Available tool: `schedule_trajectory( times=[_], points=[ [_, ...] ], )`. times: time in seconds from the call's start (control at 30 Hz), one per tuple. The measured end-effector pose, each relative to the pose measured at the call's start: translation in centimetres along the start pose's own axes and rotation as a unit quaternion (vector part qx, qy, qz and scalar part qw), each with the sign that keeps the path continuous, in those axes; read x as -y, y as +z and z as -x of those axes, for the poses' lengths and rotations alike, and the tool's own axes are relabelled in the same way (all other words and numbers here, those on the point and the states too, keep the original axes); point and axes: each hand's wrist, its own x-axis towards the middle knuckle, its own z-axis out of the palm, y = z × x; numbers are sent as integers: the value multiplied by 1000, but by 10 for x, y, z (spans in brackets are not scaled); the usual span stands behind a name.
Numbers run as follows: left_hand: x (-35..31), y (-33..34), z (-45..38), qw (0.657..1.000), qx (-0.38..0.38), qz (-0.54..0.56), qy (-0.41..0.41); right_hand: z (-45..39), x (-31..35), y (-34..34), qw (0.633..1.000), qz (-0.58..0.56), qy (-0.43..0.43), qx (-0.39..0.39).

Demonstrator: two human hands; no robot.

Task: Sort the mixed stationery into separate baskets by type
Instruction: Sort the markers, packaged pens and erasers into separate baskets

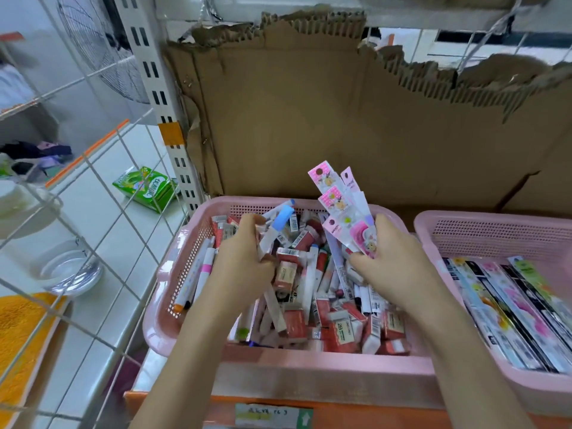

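A pink basket [223, 203] in front of me is heaped with mixed stationery: red-and-white erasers [340, 331], white markers [201, 270] and pens. My left hand [244, 258] grips a bunch of white markers, one with a blue cap [282, 218], over the basket's left half. My right hand [390, 261] holds a fan of pink carded packets [339, 201] upright above the basket's right half. A second pink basket [464, 219] on the right holds long flat packaged rulers [507, 308] laid side by side.
Torn brown cardboard [340, 119] lines the shelf behind the baskets. A wire grid panel [102, 193] stands at the left, with a green box [145, 188], a glass dish [72, 269] and an orange book [21, 329] on the tiled floor beyond. An orange shelf edge [173, 407] runs below.
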Motion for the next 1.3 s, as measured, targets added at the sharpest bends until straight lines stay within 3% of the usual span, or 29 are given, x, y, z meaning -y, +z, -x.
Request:
schedule_trajectory(
  times=[0.27, 0.43, 0.7, 0.83, 0.93, 1.17, 1.3],
  points=[
    [-43, 30, 5, 998, -62, -11, -12, 8, -35, -42, 999, -6, -7, -39],
    [-78, 72, 14, 989, -105, -86, -53, 9, -79, -84, 996, -41, 0, -78],
    [-119, 125, 17, 975, -96, -148, -138, 11, -157, -126, 998, -45, 8, -52],
    [-133, 152, 23, 970, -93, -198, -107, 15, -186, -139, 1000, -20, -2, -21],
    [-149, 165, 24, 962, -144, -220, -70, 19, -202, -148, 999, -31, -11, 6],
    [-207, 196, 26, 981, -149, -103, 68, 26, -243, -169, 995, -86, 14, 47],
    [-227, 223, 33, 995, -87, -12, 43, 26, -254, -179, 993, -107, 22, 36]
  ],
)
